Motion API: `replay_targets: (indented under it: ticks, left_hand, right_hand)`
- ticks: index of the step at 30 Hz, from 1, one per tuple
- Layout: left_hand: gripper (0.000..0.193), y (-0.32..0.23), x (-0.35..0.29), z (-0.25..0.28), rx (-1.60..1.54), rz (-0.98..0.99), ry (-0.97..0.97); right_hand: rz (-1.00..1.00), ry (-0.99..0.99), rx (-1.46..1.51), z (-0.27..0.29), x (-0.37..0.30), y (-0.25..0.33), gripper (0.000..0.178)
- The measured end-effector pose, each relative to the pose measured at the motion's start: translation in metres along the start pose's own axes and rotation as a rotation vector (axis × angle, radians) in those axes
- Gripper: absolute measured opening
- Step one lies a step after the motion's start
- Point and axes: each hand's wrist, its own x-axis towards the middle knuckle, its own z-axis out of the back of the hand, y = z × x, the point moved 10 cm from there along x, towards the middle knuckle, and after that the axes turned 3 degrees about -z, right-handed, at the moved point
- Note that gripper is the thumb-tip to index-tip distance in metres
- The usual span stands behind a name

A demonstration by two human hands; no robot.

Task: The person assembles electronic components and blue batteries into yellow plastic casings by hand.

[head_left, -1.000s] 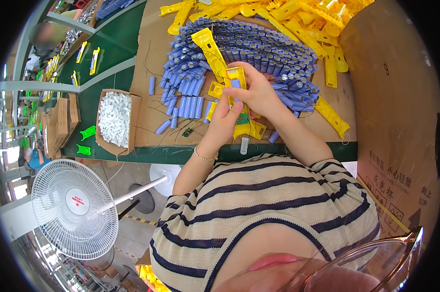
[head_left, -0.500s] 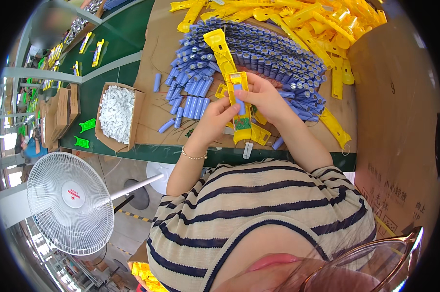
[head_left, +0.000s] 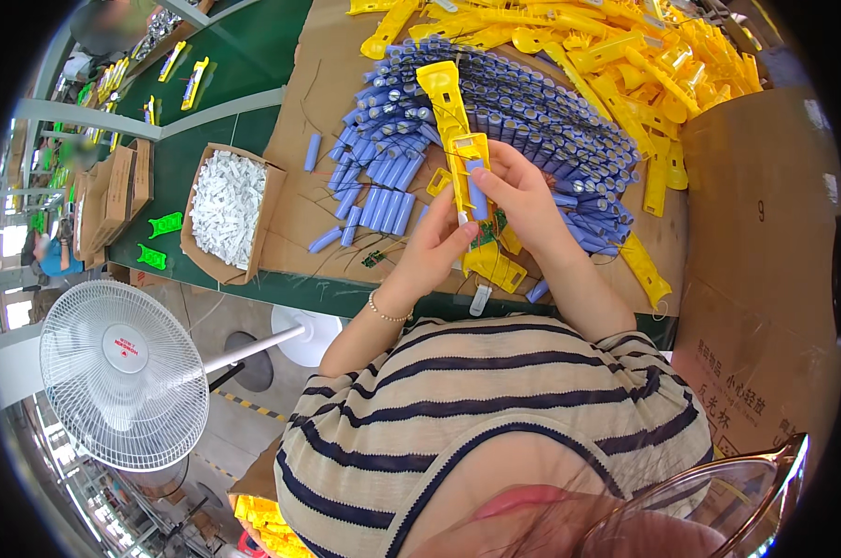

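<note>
A long yellow plastic housing (head_left: pixel 447 110) is held between my hands above the cardboard-covered bench. A blue cylindrical battery cell (head_left: pixel 477 193) lies in its hollow, with a green circuit board (head_left: pixel 491 225) just below. My right hand (head_left: pixel 525 197) grips the housing's right side, its thumb pressed on the cell. Closed on the lower left edge is my left hand (head_left: pixel 436 249); its thumb is near the cell's lower end, and its fingertips are partly hidden. Another yellow piece (head_left: pixel 495 268) lies beneath, beside a small white-grey tab (head_left: pixel 480 300) on a wire.
Many wired blue cells (head_left: pixel 532 121) stand packed beyond my hands; loose cells (head_left: pixel 386 210) lie left. Yellow housings (head_left: pixel 625 65) pile up at far right. A carton (head_left: pixel 270 214) holds small white parts. A big cardboard box (head_left: pixel 755 232) walls the right; a fan (head_left: pixel 123 372) stands left.
My left thumb has moved off the cell toward its lower end and the board. My right hand stays on the housing. The whole view has shifted slightly.
</note>
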Motion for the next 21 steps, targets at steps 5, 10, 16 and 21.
replay_targets:
  ticks: [5,10,16,21]
  left_hand:
    - [0.054,0.001,-0.001,0.008,0.011,-0.003,-0.069]
    - [0.018,-0.080,-0.013,0.061,1.109,-0.460,-0.229]
    - [0.015,-0.168,-0.056,0.283,1.317,-0.259,-1.015]
    - [0.021,-0.097,-0.014,0.343,1.417,0.205,-0.698]
  right_hand:
    - [-0.026,0.094,-0.087,-0.006,-0.001,-0.009,0.035]
    - [-0.046,0.019,0.041,0.009,-0.007,-0.016,0.031]
    - [-0.058,0.014,-0.005,0.002,-0.019,-0.007,0.030]
    - [-0.110,0.037,-0.031,-0.008,-0.021,-0.019,0.033]
